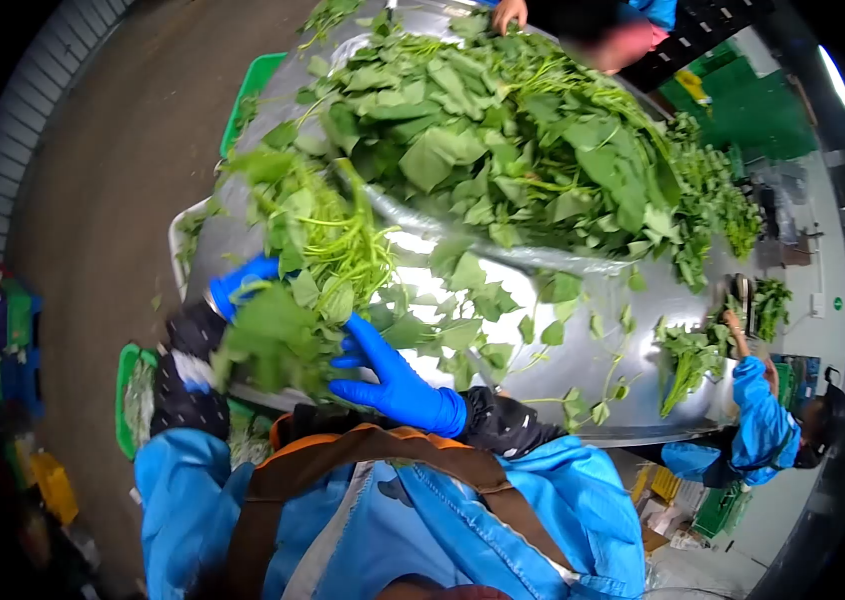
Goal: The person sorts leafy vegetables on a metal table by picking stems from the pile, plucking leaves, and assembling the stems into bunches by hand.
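My left hand [246,282], in a blue glove, is at the left side of a bunch of leafy greens [335,245] with long pale-green stems. Its fingers go behind the leaves and are partly hidden, but they appear closed around the bunch. Motion blurs the bunch's lower leaves. My right hand [391,385], gloved in blue too, has its fingers spread beside the bunch's lower right edge, with nothing visible in them. A big heap of the same greens [503,150] covers the far part of the metal table [633,390], partly on clear plastic.
Loose leafy sprigs [468,330] lie on the table near my right hand. A co-worker [763,425] at the right handles greens; another person's hand [510,14] touches the heap's far edge. Green crates [133,400] stand at the table's left.
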Tool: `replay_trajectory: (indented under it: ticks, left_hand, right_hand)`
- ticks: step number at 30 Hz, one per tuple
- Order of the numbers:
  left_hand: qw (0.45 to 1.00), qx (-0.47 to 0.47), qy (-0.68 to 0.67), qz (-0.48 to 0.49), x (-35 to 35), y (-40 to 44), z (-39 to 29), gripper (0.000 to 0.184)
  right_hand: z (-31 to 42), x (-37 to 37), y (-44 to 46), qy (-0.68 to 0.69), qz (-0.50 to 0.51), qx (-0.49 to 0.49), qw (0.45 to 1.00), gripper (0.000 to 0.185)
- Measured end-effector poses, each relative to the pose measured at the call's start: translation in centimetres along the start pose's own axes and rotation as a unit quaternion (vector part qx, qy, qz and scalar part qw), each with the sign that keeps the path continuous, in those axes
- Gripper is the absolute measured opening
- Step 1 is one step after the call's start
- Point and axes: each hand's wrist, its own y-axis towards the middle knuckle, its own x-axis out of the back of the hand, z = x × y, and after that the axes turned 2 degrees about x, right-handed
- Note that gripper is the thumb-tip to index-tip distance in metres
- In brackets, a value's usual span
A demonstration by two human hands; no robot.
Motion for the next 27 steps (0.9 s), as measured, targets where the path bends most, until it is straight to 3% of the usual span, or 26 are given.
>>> replay_trajectory:
  ticks: [1,2,4,5,7,8,9,10,11,13,14,15,17,19,20,22,23,25,26,27]
  left_hand:
    - [0.989,-0.042,0.138,-0.028,0.6,-0.4,-2.2,0.056]
    - [0.954,-0.087,0.281,-0.052,0.9,-0.4,-3.9,0.057]
    - [0.823,-0.137,0.540,-0.108,0.3,1.8,-4.5,0.059]
    - [0.766,-0.127,0.617,-0.131,0.4,2.5,-4.3,0.060]
    - [0.713,-0.068,0.686,-0.130,0.7,4.5,-2.7,0.061]
    - [0.747,-0.042,0.657,-0.094,1.3,4.7,-2.5,0.063]
    - [0.802,-0.016,0.595,-0.048,2.2,4.3,-2.1,0.064]
    - [0.900,-0.011,0.436,0.015,3.1,4.0,-2.1,0.071]
    - [0.862,0.027,0.505,0.036,3.8,3.3,-2.3,0.074]
    - [0.720,0.009,0.691,0.061,2.0,0.6,-5.4,0.077]
    - [0.705,-0.045,0.706,0.061,1.6,-0.1,-6.2,0.075]
    - [0.732,-0.097,0.673,0.048,0.6,-0.9,-7.1,0.073]
    - [0.776,-0.200,0.597,0.026,-2.6,-2.2,-8.1,0.070]
    - [0.802,-0.202,0.561,-0.042,-6.8,-2.0,-6.2,0.066]
    - [0.739,-0.264,0.613,-0.093,-8.1,-0.9,-2.6,0.065]
    - [0.674,-0.282,0.678,-0.080,-9.5,0.0,4.8,0.056]
    - [0.640,-0.289,0.708,-0.073,-9.6,0.0,6.6,0.051]
    - [0.669,-0.277,0.689,-0.034,-8.0,-0.1,6.7,0.041]
    - [0.684,-0.270,0.678,-0.013,-6.8,-0.2,6.5,0.037]
    - [0.771,-0.235,0.592,-0.009,-5.3,-0.2,5.7,0.029]
  right_hand:
    - [0.0,-1.0,-0.1,0.053,0.026,-0.015,0.998,0.078]
    - [-1.3,-2.1,-0.4,0.018,0.036,0.024,0.999,0.080]
    - [-4.2,-2.6,1.3,0.160,0.019,-0.093,0.983,0.079]
    - [-5.9,-2.4,2.4,0.226,0.007,-0.152,0.962,0.079]
    - [-9.3,-0.7,3.2,0.234,-0.003,-0.189,0.954,0.078]
    - [-9.7,-1.2,1.8,0.181,-0.081,-0.212,0.957,0.065]
    - [-10.0,-1.3,0.7,0.129,-0.068,-0.181,0.973,0.059]
    - [-10.2,-1.1,-0.4,0.079,-0.055,-0.149,0.984,0.052]
    - [-10.3,-0.7,-1.3,0.028,-0.044,-0.115,0.992,0.047]
    - [-7.1,1.5,-2.5,0.061,-0.059,-0.147,0.986,0.032]
    - [-6.2,2.7,-3.1,0.068,-0.092,-0.124,0.986,0.030]
    - [-6.0,3.6,-3.2,0.071,-0.146,-0.073,0.984,0.028]
    - [-6.9,5.8,-3.0,0.087,-0.205,-0.121,0.967,0.026]
    - [-11.1,7.7,-2.3,0.130,-0.216,-0.154,0.955,0.023]
    - [-12.9,7.7,-1.9,0.066,-0.212,-0.149,0.964,0.022]
    - [-16.4,6.9,-1.2,-0.052,-0.216,-0.160,0.962,0.022]
    - [-15.8,5.7,-0.7,-0.094,-0.219,-0.223,0.945,0.038]
    - [-16.7,3.4,-0.8,-0.115,-0.222,-0.264,0.932,0.044]
    - [-16.6,2.7,-1.0,-0.276,-0.249,-0.219,0.902,0.045]
    - [-16.8,2.4,-0.9,-0.252,-0.243,-0.228,0.908,0.044]
